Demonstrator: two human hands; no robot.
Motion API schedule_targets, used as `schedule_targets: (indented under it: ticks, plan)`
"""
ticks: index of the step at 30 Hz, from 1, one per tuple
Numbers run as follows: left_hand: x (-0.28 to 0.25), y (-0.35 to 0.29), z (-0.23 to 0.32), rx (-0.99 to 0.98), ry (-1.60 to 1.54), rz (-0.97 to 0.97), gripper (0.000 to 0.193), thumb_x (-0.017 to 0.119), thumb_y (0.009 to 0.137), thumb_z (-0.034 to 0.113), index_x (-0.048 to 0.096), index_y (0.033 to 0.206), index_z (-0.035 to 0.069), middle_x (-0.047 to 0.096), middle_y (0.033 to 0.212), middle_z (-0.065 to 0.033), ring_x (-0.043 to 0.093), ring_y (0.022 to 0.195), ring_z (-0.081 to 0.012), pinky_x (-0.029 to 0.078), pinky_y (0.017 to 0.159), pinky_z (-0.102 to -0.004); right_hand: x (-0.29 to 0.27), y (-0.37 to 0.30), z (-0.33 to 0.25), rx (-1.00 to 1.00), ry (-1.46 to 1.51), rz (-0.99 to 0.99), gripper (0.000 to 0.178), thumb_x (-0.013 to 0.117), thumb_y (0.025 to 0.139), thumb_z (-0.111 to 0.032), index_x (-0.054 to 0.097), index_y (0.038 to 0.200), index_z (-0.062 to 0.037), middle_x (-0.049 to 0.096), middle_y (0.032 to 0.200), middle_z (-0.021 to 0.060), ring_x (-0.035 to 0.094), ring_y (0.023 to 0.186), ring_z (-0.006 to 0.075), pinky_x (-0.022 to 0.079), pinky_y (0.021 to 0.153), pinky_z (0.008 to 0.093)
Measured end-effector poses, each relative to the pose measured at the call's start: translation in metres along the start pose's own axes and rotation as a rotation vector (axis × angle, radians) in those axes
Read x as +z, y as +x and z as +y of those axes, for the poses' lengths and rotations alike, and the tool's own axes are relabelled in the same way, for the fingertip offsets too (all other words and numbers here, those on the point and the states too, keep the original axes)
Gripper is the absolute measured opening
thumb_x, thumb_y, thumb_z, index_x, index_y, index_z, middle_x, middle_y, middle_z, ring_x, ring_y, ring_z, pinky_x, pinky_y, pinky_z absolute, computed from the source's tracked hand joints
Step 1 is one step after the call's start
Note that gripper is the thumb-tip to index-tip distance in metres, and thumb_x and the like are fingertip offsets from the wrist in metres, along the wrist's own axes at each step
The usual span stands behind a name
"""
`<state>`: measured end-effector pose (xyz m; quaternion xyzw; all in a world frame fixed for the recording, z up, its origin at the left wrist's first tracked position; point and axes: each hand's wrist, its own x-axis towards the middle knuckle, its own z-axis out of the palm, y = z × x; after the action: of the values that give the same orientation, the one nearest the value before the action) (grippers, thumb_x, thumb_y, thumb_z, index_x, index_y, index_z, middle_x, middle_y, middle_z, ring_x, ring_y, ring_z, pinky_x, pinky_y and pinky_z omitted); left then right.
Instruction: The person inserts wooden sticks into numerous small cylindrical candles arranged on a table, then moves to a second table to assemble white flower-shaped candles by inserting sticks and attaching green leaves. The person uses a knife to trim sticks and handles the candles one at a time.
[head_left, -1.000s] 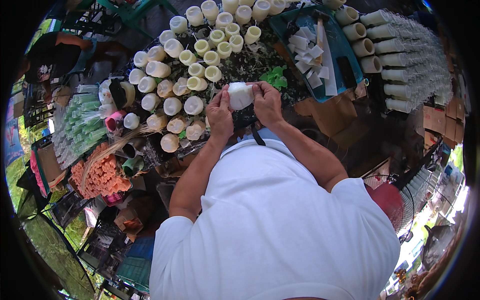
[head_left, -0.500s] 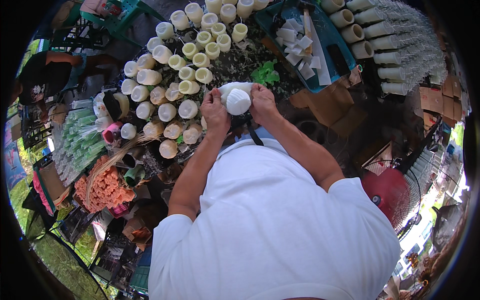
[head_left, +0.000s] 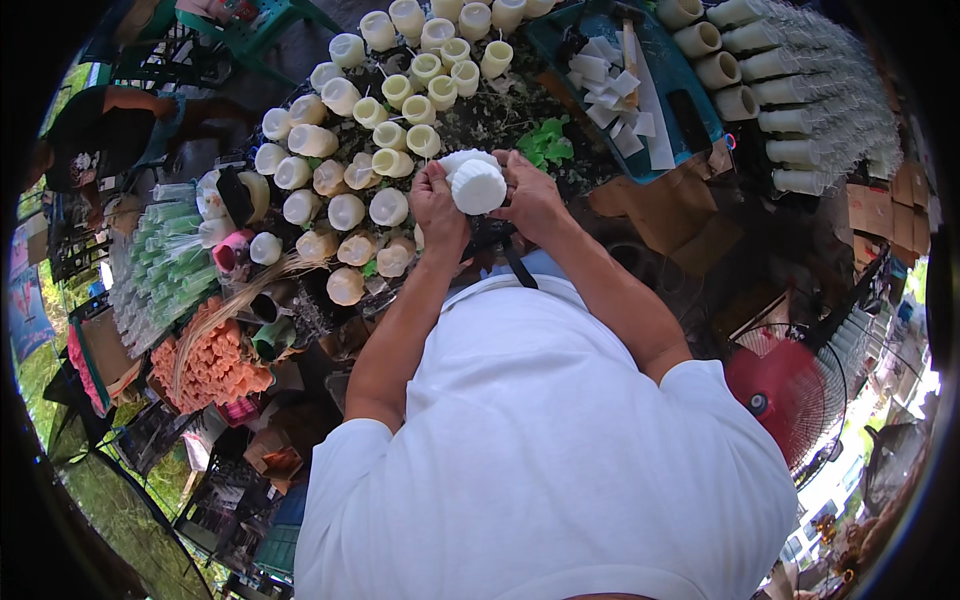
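Observation:
Just above my waist, both hands hold a white ribbed, rounded piece (head_left: pixel 478 187) that looks like a candle, its scalloped end turned toward me. A soft white sheet (head_left: pixel 462 160) shows behind it, pressed close around its far side. My left hand (head_left: pixel 440 205) pinches at the left edge, thumb and fingers closed. On the other side, my right hand (head_left: pixel 532 200) curls its fingers against the piece. The fingertips behind it are partly hidden. Closest to my left hand are pale cream candle cups (head_left: pixel 388 208), several with wicks standing up.
A teal tray (head_left: pixel 580 120) with white squares (head_left: pixel 610 90) and a hammer-like tool stands at the far right. Green scraps (head_left: pixel 545 143) lie beyond my right hand. Glass tubes, orange bundles (head_left: pixel 212 360), and a red fan (head_left: pixel 775 390) surround me. Another person (head_left: pixel 95 140) is at far left.
The white sheet, stretched between my hands before, is now gathered closer behind the ribbed piece. My right hand has come inward against its side. The whole view has shifted slightly.

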<state>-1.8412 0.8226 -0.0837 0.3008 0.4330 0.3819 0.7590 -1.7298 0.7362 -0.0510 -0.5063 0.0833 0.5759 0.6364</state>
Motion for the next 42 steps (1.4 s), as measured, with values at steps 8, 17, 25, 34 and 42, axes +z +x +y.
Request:
schedule_targets:
  ticks: [8, 17, 25, 34, 42]
  plan:
    - [0.016, -0.021, 0.049, 0.386, 0.914, 0.065, 0.025, 0.059, 0.104, 0.021, 0.066, 0.094, -0.001, 0.071, 0.081, -0.0164, 0.067, 0.069, -0.0253, 0.052, 0.066, -0.0387, 0.003, -0.025, -0.019, -0.311, -0.407, -0.164, 0.081, 0.093, 0.073, -0.018, 0.050, 0.136, 0.0068, 0.065, 0.115, 0.0156, 0.069, 0.095, 0.0175, 0.062, 0.079, 0.0288]
    - [0.014, -0.017, 0.064, 0.949, 1.109, -0.025, 0.024, 0.062, 0.103, 0.024, 0.061, 0.093, 0.002, 0.067, 0.073, -0.0135, 0.066, 0.064, -0.0279, 0.050, 0.062, -0.0411, 0.011, -0.025, -0.010, -0.206, -0.211, -0.214, 0.064, 0.087, 0.077, -0.009, 0.056, 0.131, 0.0052, 0.067, 0.110, 0.0129, 0.070, 0.095, 0.0193, 0.065, 0.080, 0.0370]
    - [-0.008, -0.005, 0.088, -0.082, 0.425, -0.569, 0.055, 0.080, 0.088, 0.017, 0.056, 0.136, 0.005, 0.051, 0.140, -0.0135, 0.059, 0.121, -0.0250, 0.051, 0.097, -0.0349, 0.007, -0.027, -0.029, 0.050, -0.053, -0.248, 0.053, 0.081, 0.085, -0.014, 0.052, 0.127, 0.0012, 0.065, 0.114, 0.0128, 0.069, 0.102, 0.0232, 0.064, 0.083, 0.0430]
    - [0.001, 0.008, 0.100, -0.394, 0.307, -0.563, 0.057, 0.084, 0.072, -0.003, 0.065, 0.127, -0.001, 0.070, 0.116, -0.0125, 0.071, 0.098, -0.0195, 0.059, 0.088, -0.0339, -0.006, -0.030, -0.015, 0.063, 0.013, -0.346, 0.049, 0.072, 0.088, -0.011, 0.048, 0.129, 0.0004, 0.061, 0.120, 0.0153, 0.068, 0.110, 0.0284, 0.061, 0.092, 0.0493]
    - [0.012, 0.017, 0.097, -0.150, 0.381, -0.413, 0.060, 0.085, 0.073, 0.000, 0.064, 0.130, -0.005, 0.072, 0.111, -0.0152, 0.072, 0.093, -0.0179, 0.058, 0.085, -0.0293, -0.004, -0.023, -0.017, 0.043, 0.036, -0.339, 0.043, 0.068, 0.090, -0.012, 0.049, 0.128, -0.0001, 0.062, 0.122, 0.0154, 0.068, 0.111, 0.0292, 0.060, 0.094, 0.0500]
